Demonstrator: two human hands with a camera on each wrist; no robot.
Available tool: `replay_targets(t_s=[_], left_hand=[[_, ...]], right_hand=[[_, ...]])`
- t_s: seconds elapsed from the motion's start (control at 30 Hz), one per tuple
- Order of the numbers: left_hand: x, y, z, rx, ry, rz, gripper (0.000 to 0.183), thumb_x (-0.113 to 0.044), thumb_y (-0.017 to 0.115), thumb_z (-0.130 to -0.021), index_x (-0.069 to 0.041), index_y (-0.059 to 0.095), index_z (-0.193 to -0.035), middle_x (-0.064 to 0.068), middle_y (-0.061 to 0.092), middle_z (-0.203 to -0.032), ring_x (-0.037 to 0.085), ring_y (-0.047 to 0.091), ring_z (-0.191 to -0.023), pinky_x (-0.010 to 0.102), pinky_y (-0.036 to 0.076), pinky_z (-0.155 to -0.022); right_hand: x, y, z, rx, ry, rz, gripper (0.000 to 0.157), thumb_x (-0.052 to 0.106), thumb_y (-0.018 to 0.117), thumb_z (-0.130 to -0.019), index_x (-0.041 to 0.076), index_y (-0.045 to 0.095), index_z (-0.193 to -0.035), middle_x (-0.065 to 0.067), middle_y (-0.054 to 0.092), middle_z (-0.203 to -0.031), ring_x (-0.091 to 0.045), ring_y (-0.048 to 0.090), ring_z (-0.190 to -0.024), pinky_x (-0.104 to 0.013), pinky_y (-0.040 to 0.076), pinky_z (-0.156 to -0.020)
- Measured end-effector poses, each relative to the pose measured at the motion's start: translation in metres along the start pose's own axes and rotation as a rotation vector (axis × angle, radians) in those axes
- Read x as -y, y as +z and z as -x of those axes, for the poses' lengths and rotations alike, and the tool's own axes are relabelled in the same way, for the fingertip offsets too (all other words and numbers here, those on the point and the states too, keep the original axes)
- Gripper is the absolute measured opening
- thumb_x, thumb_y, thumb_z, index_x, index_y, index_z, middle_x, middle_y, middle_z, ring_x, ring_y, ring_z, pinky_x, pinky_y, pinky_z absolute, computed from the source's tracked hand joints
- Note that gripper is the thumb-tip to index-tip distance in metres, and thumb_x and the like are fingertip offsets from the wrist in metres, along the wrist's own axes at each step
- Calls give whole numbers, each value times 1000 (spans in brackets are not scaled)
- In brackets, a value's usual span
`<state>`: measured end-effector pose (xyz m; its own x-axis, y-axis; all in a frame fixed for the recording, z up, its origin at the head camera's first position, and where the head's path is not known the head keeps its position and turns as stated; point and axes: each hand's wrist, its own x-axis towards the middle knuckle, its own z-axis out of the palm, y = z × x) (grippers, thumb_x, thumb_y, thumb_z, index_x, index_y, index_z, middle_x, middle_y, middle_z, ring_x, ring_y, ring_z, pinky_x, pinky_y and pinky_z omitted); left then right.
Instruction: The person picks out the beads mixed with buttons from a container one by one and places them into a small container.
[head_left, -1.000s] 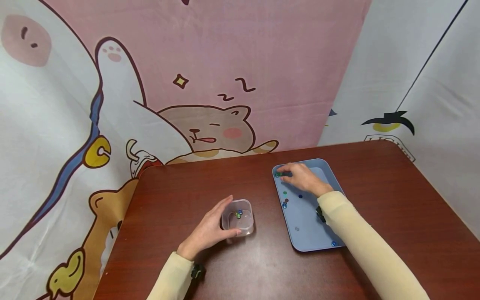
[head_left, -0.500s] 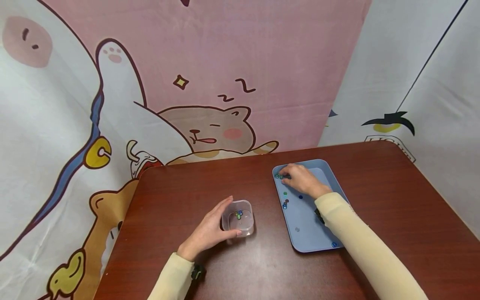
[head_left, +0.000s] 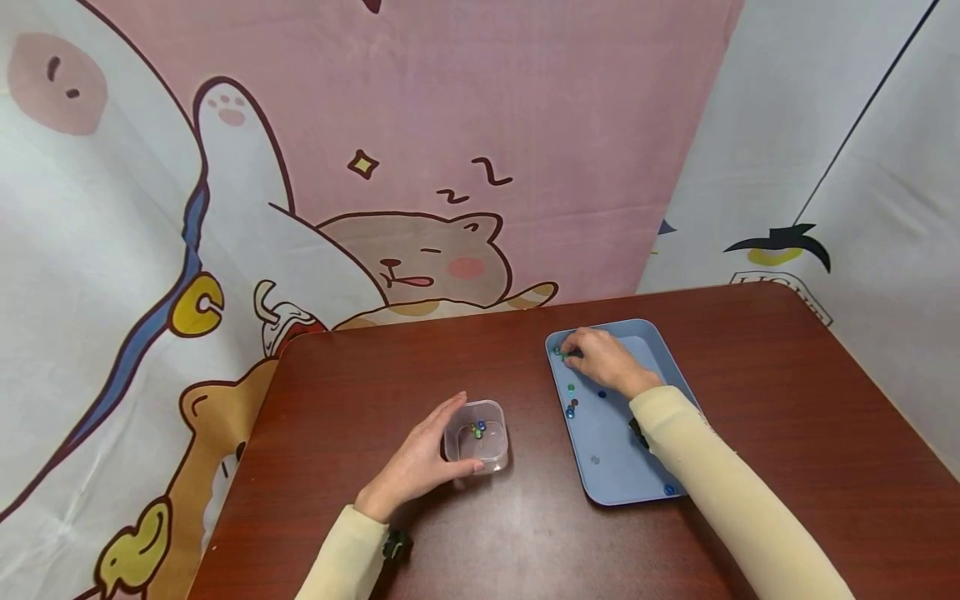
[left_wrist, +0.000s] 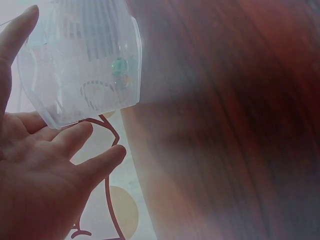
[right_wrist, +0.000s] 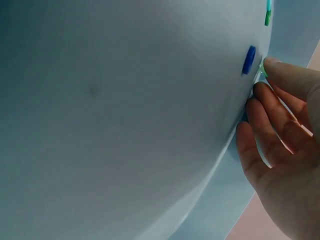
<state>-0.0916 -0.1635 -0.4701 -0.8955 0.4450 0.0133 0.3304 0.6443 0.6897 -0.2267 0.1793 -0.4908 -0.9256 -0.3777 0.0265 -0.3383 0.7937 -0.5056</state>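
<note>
My left hand (head_left: 422, 457) grips a small clear plastic container (head_left: 492, 454), thumb at its near side and fingers at the far-left side. Several coloured glass gems (head_left: 478, 431) lie inside it. In the left wrist view the container (left_wrist: 75, 65) shows a green gem (left_wrist: 119, 66) through its wall. My right hand (head_left: 606, 360) is over the far-left part of a blue tray (head_left: 637, 475). Its thumb and index finger pinch a green glass gem (right_wrist: 263, 68) at the tray surface. Another greenish gem (head_left: 557, 351) lies in the corner beside the fingertips.
More gems lie in the tray: a green one (head_left: 572, 387), a dark blue one (head_left: 602, 394), blue ones (head_left: 571, 412), a clear one (head_left: 596, 459) and a blue one (head_left: 670, 489) at the near edge. The brown table (head_left: 360, 375) ends at a printed cloth (head_left: 600, 167).
My right hand has drawn slightly back to the right in the tray's far-left corner, and the green gem at its fingertips has shifted right. My left hand and the container stay put.
</note>
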Motion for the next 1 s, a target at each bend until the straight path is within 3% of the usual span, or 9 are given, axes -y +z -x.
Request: replay_targets(t_s=[0.57,1.0], left_hand=[[0,0,1,-9,-3,7,102,-45,89,-80,-9,38,-160,8,38,-164,29,42,-146,53,38,-115],[1,0,1,3,-3,-2,102,-46,89,-80,-9,37,-160,8,37,-164,28,41,-147,53,38,-115]], right_hand=[[11,-28,15,-12,14,-76,20,11,74,-97,5,75,-115,-11,72,-115,-32,66,-110,-51,54,-93],[36,-53,32,-137,-60,-119,20,16,75,-96,7,76,-114,-9,72,-116,-32,67,-111,-53,54,-92]])
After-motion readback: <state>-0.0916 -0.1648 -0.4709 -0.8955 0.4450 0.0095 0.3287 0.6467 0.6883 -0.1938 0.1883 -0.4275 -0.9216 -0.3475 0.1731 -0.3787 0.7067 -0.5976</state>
